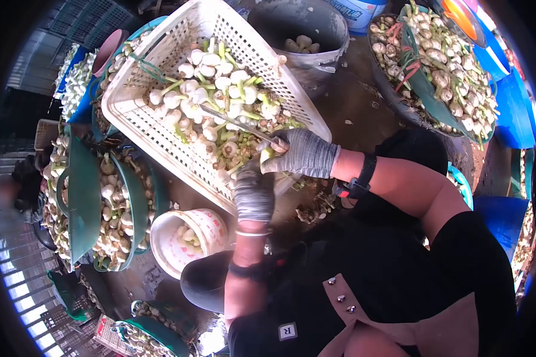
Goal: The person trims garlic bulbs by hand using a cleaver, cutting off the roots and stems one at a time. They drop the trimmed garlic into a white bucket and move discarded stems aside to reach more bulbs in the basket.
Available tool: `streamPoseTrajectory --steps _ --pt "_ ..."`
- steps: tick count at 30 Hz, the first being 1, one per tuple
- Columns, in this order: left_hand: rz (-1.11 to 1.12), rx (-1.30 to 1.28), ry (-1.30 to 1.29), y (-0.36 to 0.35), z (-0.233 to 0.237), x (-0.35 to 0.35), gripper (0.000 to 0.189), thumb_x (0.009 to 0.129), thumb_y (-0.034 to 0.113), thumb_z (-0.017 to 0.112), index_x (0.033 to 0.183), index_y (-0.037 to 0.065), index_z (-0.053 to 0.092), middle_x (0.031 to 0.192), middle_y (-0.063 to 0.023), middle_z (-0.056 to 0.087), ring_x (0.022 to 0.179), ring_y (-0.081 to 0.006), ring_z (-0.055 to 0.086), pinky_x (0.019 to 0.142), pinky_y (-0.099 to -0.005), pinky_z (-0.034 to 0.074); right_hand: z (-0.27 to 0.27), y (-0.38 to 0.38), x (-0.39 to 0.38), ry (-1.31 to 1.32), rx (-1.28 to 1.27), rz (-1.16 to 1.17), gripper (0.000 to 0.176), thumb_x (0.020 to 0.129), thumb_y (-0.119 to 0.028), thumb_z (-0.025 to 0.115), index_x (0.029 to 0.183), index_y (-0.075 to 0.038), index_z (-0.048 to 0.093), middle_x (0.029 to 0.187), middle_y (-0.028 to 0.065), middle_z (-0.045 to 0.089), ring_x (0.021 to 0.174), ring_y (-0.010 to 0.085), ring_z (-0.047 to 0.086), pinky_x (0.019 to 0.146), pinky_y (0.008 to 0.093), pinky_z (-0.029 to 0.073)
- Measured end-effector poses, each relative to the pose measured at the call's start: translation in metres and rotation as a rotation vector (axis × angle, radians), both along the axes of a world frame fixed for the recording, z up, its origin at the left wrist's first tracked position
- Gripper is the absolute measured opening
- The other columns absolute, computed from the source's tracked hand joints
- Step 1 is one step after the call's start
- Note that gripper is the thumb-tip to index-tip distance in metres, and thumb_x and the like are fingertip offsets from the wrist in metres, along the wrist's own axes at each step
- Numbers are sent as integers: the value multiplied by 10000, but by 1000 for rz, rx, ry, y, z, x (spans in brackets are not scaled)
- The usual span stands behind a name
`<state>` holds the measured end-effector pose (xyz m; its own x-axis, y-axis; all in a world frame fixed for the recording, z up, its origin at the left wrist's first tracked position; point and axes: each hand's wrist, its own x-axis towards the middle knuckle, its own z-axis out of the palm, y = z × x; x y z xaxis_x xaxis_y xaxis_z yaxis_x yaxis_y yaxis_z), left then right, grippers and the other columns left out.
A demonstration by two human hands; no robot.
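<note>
My right hand, in a grey knitted glove, is closed round the handle of a knife. The blade points up and left over the heap of garlic bulbs in a white plastic crate. Just below it, my left hand, gloved the same way, is closed at the crate's near edge. A pale green piece of garlic shows between the two hands; most of it is hidden by the gloves. Many bulbs in the crate still carry short green stems.
A white bucket holding some pale garlic stands left of my knee. Green tubs full of garlic are at the left, with another heaped basin at the upper right. Behind the crate stands a grey bucket. Scraps lie on the floor.
</note>
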<state>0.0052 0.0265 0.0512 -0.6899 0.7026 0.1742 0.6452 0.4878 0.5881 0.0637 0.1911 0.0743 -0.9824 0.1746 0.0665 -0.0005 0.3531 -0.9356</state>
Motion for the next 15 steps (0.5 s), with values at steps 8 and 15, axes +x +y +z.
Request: streamPoseTrajectory --steps 8,15 --pt "448 554 -676 35 -27 -75 455 924 193 572 1304 -18 438 1227 -125 554 1083 -206 536 923 -311 426 65 85 -29 306 110 -567 170 870 -166 639 991 -47 657 811 48 639 730 125 593 689 266 489" --pt "793 306 -570 61 -123 -236 707 833 396 652 1295 -91 428 1269 -229 521 1134 -281 528 957 -338 409 38 99 -35 291 845 -477 193 834 -144 686 1012 -71 672 967 80 672 869 142 628 807 272 495"
